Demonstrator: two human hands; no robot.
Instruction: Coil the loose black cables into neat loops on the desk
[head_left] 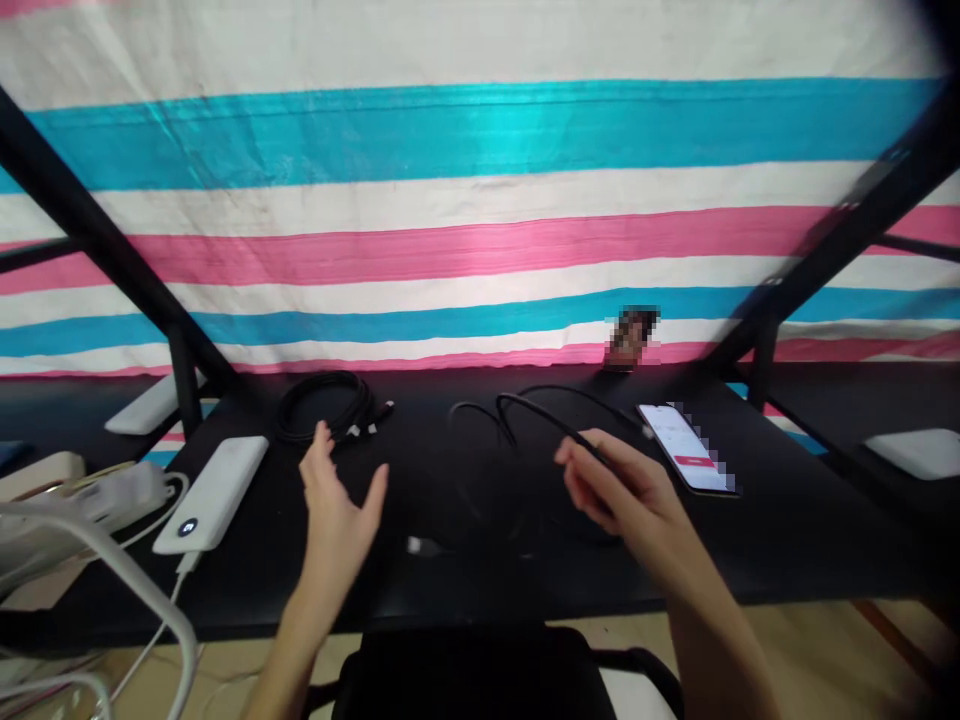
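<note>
Gripping a black cable (541, 408) in the narrowed fingers of the right hand (628, 490), right of the middle of the black worktop (480, 592). Rising toward the far left from those fingers, then bending into loose loops, partly blurred. Holding the left hand (336, 518) spread wide, with thumb well apart from fingers and fingertips by the near edge of a coiled black cable (361, 400); cannot tell whether touching.

Between the hands, toward the near edge, a USB plug (426, 546) on a dark lead; too blurred to tell whether part of the gripped cable. At right, a smartphone (679, 445), flat, with lit screen and red bar; just beside its left edge, a small pale connector (647, 432).

At left, a white power bank (217, 492), flat, with a white charging cable (175, 592) plugged into its near end; farther left, a white power strip (124, 492). On the far side, a striped tarpaulin (465, 125) in blue, pink and white, between slanted black frame bars (97, 230).
</note>
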